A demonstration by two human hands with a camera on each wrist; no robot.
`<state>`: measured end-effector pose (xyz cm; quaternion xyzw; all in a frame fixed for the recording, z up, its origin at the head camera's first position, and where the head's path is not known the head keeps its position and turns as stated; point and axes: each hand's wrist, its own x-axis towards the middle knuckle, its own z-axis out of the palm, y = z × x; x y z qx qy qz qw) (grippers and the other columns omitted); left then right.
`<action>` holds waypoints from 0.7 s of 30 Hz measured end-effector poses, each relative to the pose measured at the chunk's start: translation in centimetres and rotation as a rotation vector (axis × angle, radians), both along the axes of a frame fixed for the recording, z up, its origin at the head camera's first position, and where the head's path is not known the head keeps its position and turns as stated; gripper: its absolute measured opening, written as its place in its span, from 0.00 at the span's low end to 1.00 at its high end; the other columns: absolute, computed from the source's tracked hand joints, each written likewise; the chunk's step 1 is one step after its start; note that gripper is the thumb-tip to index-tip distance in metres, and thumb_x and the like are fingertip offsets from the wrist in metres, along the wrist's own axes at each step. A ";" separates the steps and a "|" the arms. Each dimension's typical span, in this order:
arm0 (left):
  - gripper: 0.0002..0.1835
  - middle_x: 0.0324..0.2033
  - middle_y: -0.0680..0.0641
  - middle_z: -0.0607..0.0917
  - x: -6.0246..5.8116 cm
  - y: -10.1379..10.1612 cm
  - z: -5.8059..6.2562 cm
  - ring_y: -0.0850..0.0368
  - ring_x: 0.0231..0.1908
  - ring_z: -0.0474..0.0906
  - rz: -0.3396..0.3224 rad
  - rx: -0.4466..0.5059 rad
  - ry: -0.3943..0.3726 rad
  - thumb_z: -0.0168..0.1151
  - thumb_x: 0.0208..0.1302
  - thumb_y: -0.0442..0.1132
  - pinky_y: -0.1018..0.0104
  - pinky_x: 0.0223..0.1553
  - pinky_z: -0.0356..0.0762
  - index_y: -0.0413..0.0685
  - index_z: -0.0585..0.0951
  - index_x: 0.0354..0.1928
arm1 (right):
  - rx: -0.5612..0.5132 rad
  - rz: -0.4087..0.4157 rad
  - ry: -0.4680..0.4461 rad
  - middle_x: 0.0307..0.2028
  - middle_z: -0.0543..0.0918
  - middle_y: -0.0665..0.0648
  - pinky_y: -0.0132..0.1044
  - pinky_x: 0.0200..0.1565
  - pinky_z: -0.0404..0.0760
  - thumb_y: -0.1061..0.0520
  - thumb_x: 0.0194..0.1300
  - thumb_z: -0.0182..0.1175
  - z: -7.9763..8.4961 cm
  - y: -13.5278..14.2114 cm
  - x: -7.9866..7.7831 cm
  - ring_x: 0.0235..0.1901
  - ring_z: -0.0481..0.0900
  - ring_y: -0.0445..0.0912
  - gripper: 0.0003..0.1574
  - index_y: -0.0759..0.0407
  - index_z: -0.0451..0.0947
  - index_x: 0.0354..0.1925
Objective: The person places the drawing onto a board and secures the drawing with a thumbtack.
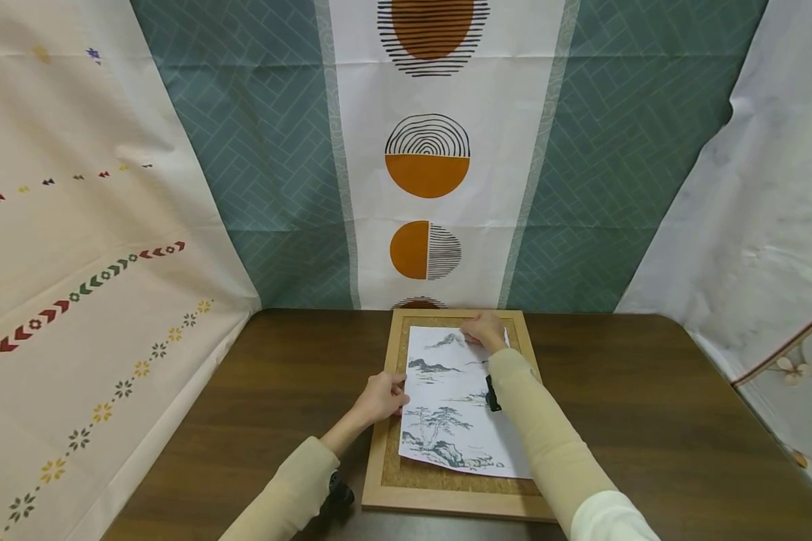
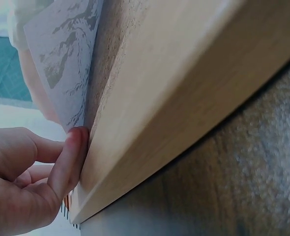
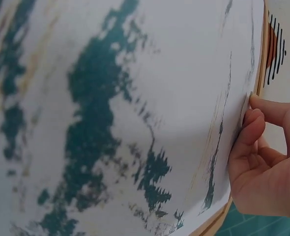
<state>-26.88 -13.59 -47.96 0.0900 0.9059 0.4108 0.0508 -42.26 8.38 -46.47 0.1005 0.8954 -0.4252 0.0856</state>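
Observation:
A white sheet of paper (image 1: 456, 383) printed with an ink landscape of mountains and trees lies over a cork board (image 1: 419, 477) in a light wooden frame (image 1: 460, 505). At the sheet's left edge my left hand (image 1: 382, 397) pinches the paper; the left wrist view shows its fingertips close against the frame's inner side. Near the top right, my right hand (image 1: 485, 331) holds the paper's edge between thumb and curled fingers, seen also in the right wrist view (image 3: 268, 162). My right forearm covers part of the sheet's right side. The paper's bottom edge curves slightly up off the cork.
The board lies on a dark brown wooden table (image 1: 622, 421). Behind it hangs a green and white cloth (image 1: 284, 150) with orange circles. A cream patterned cloth (image 1: 74, 263) hangs at the left and a pale cloth (image 1: 758, 225) at the right.

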 end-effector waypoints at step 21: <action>0.26 0.22 0.46 0.83 0.3 -0.3 0.4 0.63 0.15 0.76 -0.001 0.025 -0.024 0.61 0.56 0.29 0.73 0.18 0.73 0.30 0.69 0.58 | -0.001 -0.041 0.042 0.05 0.61 0.49 0.35 0.15 0.59 0.56 0.51 0.59 -0.6 0.0 0.3 0.09 0.58 0.43 0.24 0.51 0.59 0.07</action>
